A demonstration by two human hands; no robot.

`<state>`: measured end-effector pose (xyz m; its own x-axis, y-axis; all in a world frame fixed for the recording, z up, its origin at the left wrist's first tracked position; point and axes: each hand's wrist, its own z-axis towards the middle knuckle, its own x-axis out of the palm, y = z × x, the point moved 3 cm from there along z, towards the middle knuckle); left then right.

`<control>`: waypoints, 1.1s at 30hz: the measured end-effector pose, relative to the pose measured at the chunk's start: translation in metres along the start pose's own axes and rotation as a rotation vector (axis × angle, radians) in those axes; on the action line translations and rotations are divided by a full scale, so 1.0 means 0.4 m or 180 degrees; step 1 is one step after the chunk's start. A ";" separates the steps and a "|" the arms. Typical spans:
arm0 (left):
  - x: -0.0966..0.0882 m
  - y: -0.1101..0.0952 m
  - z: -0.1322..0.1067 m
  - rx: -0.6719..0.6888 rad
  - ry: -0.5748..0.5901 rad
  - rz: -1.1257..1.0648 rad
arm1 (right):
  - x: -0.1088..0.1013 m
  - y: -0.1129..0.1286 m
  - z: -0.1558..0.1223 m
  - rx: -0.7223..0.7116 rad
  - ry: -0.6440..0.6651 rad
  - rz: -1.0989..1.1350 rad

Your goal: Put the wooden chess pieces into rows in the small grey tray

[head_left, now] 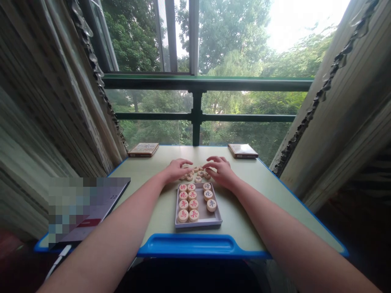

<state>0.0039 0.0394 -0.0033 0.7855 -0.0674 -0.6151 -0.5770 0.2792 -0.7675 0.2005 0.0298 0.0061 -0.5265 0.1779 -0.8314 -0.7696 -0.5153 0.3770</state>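
Note:
A shallow grey tray [198, 223] lies on the pale green table [250, 203], holding several round wooden chess discs [193, 201] marked with red and black characters, laid in rows. Beyond the tray's far edge sits a loose cluster of more discs [198, 174]. My left hand [178, 168] rests palm down on the left side of that cluster, fingers spread over the discs. My right hand [220, 167] hovers on the right side, fingers curved and touching the discs. Neither hand visibly grips a disc.
A flat box [143, 149] lies at the table's far left, another flat box [243, 151] at the far right. A dark notebook-like object [104, 199] sits at the left edge. A blue moulded rim [192, 245] runs along the near edge. Curtains flank the window.

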 end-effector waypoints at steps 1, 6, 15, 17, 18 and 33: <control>0.004 0.000 0.004 0.0105 -0.0035 0.0076 | -0.001 -0.005 0.002 0.0054 -0.0013 -0.0025; 0.018 0.011 0.015 0.0392 0.0103 0.0080 | 0.005 -0.019 0.008 -0.0020 0.0354 0.0043; 0.009 -0.013 0.004 0.0297 -0.0056 0.0506 | 0.019 -0.020 0.011 -0.0238 0.0206 0.0105; 0.013 -0.032 -0.004 0.0340 -0.0056 0.0608 | 0.025 -0.018 0.015 -0.0321 0.0265 0.0156; 0.016 -0.041 -0.009 0.0356 -0.0007 0.0611 | 0.027 -0.017 0.017 -0.0360 0.0337 0.0154; 0.019 -0.083 -0.018 0.0679 0.0574 0.1367 | 0.026 -0.006 0.014 -0.0479 0.0445 0.0207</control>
<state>0.0273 0.0227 0.0163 0.4255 -0.0627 -0.9028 -0.7661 0.5061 -0.3962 0.1949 0.0377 -0.0013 -0.5100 0.0275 -0.8597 -0.6673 -0.6433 0.3753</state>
